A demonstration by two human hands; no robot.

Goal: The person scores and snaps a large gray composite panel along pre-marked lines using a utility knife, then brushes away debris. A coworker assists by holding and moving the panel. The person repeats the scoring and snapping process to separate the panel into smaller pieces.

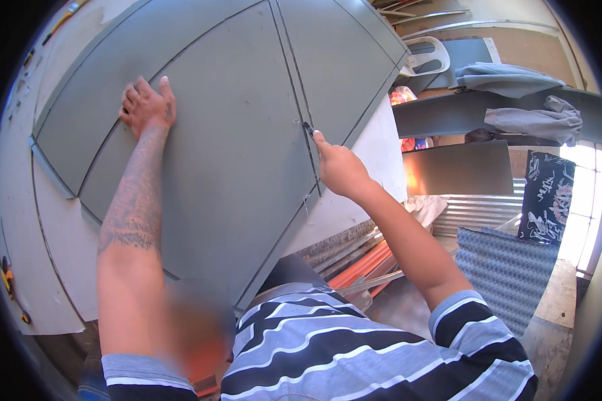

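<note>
A large grey sheet panel (227, 160) with dark straight grooves lies on a white board (374, 164). My left hand (147, 107) rests on the panel's upper left area, its fingers apart and slightly bent, beside one groove. My right hand (338, 164) is closed on a small dark tool (308, 128), whose end touches the double groove right of the panel's middle; most of the tool is hidden by my fingers. Thin shavings or scraps show near that groove.
Yellow-and-black tools (8, 281) lie at the left rim. To the right are a white plastic chair (439, 63), grey cloths (525, 120), a dark printed cloth (547, 194), a patterned sheet (498, 267) and corrugated metal (481, 207). Orange lengths (361, 264) lie below the board.
</note>
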